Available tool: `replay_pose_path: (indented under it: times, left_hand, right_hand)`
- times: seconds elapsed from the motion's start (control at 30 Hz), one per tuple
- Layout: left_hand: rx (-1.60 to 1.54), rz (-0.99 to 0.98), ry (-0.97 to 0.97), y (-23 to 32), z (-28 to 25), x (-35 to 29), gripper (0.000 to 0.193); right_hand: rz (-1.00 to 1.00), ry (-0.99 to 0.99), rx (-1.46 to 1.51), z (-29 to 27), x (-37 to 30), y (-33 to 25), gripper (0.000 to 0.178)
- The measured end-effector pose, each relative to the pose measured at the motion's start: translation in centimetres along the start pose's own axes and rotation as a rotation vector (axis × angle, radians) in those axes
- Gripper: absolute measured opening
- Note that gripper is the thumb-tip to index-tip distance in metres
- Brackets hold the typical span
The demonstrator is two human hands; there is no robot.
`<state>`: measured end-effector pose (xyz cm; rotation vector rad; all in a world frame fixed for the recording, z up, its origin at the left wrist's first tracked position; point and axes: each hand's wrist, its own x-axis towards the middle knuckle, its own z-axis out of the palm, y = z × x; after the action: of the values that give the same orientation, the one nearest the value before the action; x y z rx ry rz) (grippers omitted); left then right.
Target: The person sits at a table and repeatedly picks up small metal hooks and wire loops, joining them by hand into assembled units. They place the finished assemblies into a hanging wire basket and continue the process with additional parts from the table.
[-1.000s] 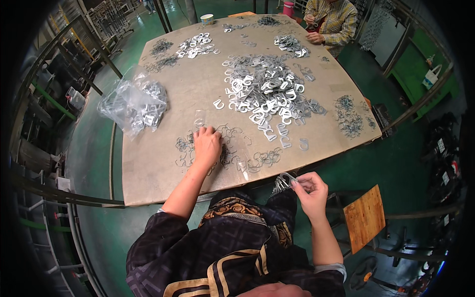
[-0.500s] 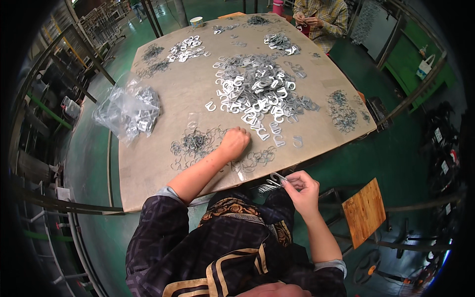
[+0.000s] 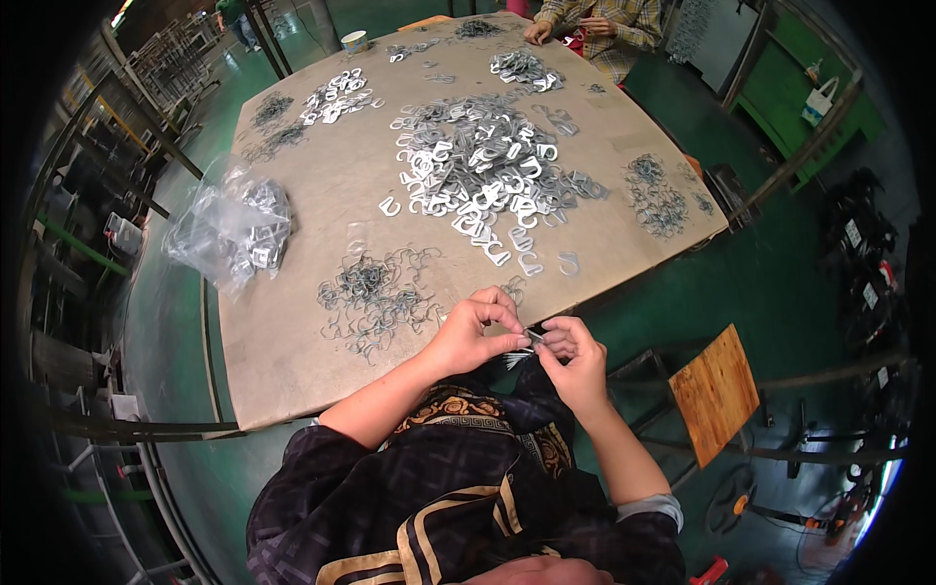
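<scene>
Brown worktable [image 3: 331, 175], down my remote feed.
A clear plastic bag [image 3: 208, 234] on it holds metal pieces. By the near edge, the left hand [image 3: 478, 333] is just beside the right hand [image 3: 573, 363]; its grip I can't tell. The far tub's [image 3: 354, 45] contents escape me. Last, between the hands, a small metal piece [image 3: 533, 335], pinched in the right fingertips.

1. Tabletop [image 3: 336, 195]: plain tan-brown.
2. Metal hooks [image 3: 478, 161]: silver-grey, some gleaming nearly white.
3. Wire pieces [image 3: 366, 283]: were a duller, darker grey.
4. Plastic bag [image 3: 203, 234]: was clear with whitish glints.
5. Person's top [image 3: 341, 497]: was black, faintly patterned, with gold stripes.
6. Waist band [image 3: 458, 409]: bore gold scrollwork.
7. Co-worker's shirt [image 3: 641, 24]: was yellow-and-grey plaid.
8. Floor [image 3: 663, 297]: was green.
9. Stool seat [image 3: 715, 395]: was orange-brown woodgrain.
</scene>
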<state>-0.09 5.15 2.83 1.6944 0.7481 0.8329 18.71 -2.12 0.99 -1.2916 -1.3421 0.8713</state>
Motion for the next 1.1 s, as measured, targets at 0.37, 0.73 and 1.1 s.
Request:
replay_pose_path:
  times: [0.37, 0.73, 1.1]
  left_hand:
    - [-0.152, -0.028, -0.034, -0.3, 1.5, -1.0, 0.013]
    - [0.126, 0.147, -0.134, 1.2, 1.8, -2.8, 0.010]
    - [0.097, 0.204, -0.087, 0.4, 2.4, -3.3, 0.012]
  right_hand:
    - [-0.205, -0.076, 0.011, -0.7, 0.8, 0.5, 0.027]
    - [-0.047, -0.005, -0.805, -3.5, 12.3, 11.7, 0.044]
    - [0.075, 0.044, -0.818, -4.3, 13.2, 11.3, 0.042]
